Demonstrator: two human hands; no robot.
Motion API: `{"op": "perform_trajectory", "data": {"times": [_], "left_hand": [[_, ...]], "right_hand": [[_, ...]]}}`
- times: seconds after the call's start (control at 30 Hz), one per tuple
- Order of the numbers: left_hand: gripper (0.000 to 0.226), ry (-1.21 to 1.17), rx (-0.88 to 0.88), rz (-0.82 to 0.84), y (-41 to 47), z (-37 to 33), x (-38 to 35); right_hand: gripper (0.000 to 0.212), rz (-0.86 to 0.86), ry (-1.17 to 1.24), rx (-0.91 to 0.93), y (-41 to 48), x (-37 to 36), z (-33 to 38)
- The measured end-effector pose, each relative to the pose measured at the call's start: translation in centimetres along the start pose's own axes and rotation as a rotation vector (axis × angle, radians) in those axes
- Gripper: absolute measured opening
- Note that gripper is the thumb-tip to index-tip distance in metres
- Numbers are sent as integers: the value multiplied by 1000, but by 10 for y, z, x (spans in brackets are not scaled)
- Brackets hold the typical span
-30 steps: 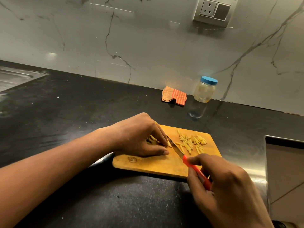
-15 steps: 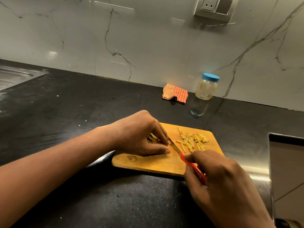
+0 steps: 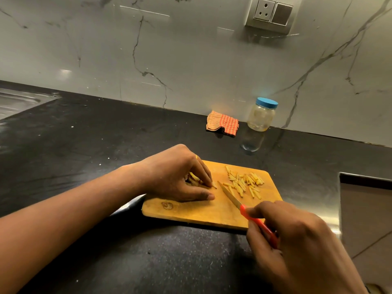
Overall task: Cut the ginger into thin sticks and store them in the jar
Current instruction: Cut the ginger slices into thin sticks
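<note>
A wooden cutting board point(image 3: 191, 213) lies on the black counter. My left hand point(image 3: 178, 175) holds down uncut ginger slices point(image 3: 194, 179) with curled fingertips at the board's left part; most of the ginger is hidden under the hand. My right hand point(image 3: 297, 245) grips a red-handled knife point(image 3: 233, 198), its blade tip lying just right of my left fingertips. A pile of thin ginger sticks point(image 3: 244, 181) lies on the board's far right. The clear jar point(image 3: 262, 114) with a blue lid stands shut against the wall behind the board.
A folded orange checked cloth point(image 3: 222, 124) lies left of the jar. A steel sink point(image 3: 17, 100) is at the far left. The counter ends at a cut-out edge point(image 3: 364, 179) on the right. A wall socket point(image 3: 273, 13) sits above.
The knife blade has drawn a little to the right, away from my left fingertips. My left hand stays on the ginger.
</note>
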State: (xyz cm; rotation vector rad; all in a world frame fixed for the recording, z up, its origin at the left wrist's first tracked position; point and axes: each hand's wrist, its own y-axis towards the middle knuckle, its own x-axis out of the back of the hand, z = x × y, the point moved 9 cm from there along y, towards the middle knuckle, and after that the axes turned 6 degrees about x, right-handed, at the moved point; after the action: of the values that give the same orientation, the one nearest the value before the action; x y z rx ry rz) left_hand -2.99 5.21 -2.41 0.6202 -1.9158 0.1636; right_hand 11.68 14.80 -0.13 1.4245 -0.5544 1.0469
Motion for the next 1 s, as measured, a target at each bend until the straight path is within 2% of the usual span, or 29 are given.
{"op": "perform_trajectory", "data": {"times": [0.57,1.0], "left_hand": [[44,33,-6,7,-2,1,1],[42,33,-2,15,-2,1,-1]], "right_hand": [[26,-32,43,-45,8,-8,2],[19,29,17,-24,10,-20,4]]}}
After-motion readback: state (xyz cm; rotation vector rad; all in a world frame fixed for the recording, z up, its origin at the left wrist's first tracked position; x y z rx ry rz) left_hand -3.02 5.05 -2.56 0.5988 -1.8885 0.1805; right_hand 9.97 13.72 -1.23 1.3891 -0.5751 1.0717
